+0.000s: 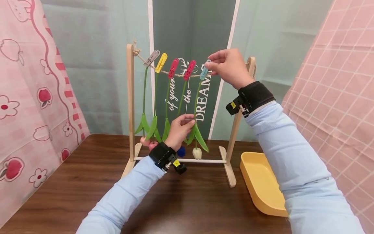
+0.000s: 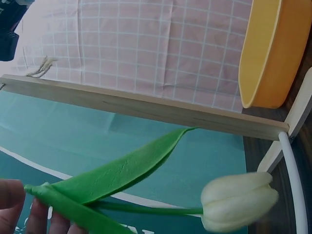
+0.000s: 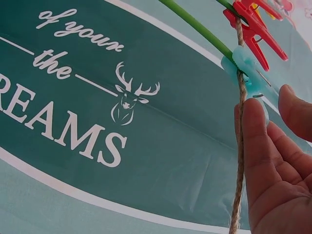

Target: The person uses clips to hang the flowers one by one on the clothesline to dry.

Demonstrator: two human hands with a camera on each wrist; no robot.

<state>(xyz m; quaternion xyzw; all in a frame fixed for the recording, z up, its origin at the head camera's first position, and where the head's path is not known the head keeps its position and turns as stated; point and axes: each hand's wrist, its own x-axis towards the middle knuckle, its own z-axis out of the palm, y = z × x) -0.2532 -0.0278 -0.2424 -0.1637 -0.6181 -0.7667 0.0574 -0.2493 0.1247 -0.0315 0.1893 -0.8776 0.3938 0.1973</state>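
An artificial white tulip (image 1: 197,153) hangs head down from the rope (image 1: 193,76), its stem caught in a light blue clothespin (image 1: 205,72). My right hand (image 1: 230,66) pinches the upper end of that clothespin between thumb and fingers; the right wrist view shows its jaws on both stem and rope (image 3: 240,97). Lower down, my left hand (image 1: 181,130) grips the tulip's stem where the green leaves (image 2: 122,165) begin. Left of it more tulips hang from a grey clothespin (image 1: 152,58), a yellow clothespin (image 1: 161,63) and two red clothespins (image 1: 173,68). My left hand partly hides their blooms.
The rope is strung between the posts of a wooden stand (image 1: 130,97), with a white bar (image 1: 210,161) low across it. On the brown table (image 1: 187,201), a yellow tray (image 1: 257,191) stands at the right. Patterned cloths hang on both sides.
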